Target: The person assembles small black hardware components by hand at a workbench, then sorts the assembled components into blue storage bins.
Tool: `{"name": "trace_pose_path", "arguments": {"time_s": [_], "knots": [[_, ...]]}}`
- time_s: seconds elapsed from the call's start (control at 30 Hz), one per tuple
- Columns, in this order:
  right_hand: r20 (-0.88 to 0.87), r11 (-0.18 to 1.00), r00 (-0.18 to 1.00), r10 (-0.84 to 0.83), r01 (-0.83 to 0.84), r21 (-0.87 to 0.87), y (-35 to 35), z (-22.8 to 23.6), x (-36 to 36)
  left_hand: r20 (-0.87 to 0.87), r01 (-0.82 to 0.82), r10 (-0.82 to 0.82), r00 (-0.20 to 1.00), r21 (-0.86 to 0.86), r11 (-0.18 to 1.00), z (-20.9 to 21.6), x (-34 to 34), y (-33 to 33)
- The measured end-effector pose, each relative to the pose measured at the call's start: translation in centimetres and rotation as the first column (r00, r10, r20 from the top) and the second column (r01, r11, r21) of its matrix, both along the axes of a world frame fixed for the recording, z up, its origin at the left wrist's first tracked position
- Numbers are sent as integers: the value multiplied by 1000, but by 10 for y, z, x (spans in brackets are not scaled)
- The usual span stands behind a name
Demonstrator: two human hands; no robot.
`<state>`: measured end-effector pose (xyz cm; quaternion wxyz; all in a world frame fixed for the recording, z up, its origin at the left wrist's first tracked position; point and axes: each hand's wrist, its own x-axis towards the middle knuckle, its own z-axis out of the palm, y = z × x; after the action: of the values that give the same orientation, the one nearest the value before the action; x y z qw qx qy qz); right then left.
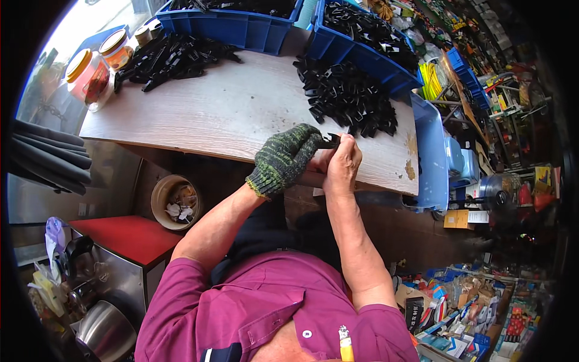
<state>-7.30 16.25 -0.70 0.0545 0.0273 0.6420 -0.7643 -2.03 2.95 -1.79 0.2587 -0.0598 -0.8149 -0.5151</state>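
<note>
My left hand (285, 158), in a green and black knitted glove, is closed at the front edge of the table. Bare and also closed, my right hand (342, 161) meets it there. Between the fingertips of both hands is a small black plastic piece (331, 141), mostly hidden by the fingers. Just beyond my right hand lies a heap of black plastic clip-like parts (353, 96). A second heap, of longer, thinner black plastic pieces (172, 60), lies at the far left of the table.
Blue crates (232, 27) of black parts stand along the back of the table (223, 111). Jars with orange lids (90, 78) are at its left end. A waste bin (158, 205) sits below, beside a red-topped cabinet (129, 236). Cluttered shelves fill the right.
</note>
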Motion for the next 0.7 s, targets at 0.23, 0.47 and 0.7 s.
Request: {"name": "trace_pose_path", "arguments": {"time_s": [0.23,0.47,0.7], "knots": [[-453,934,890,51,118,338,4,-4,4,143,-169,139,980,222,960,6,-6,38],[-67,993,998,17,-9,121,10,8,1,132,-46,7,991,288,957,-2,-1,29],[-54,855,856,-514,506,-119,89,60,-81,160,24,-122,980,509,860,3,16,17]]}}
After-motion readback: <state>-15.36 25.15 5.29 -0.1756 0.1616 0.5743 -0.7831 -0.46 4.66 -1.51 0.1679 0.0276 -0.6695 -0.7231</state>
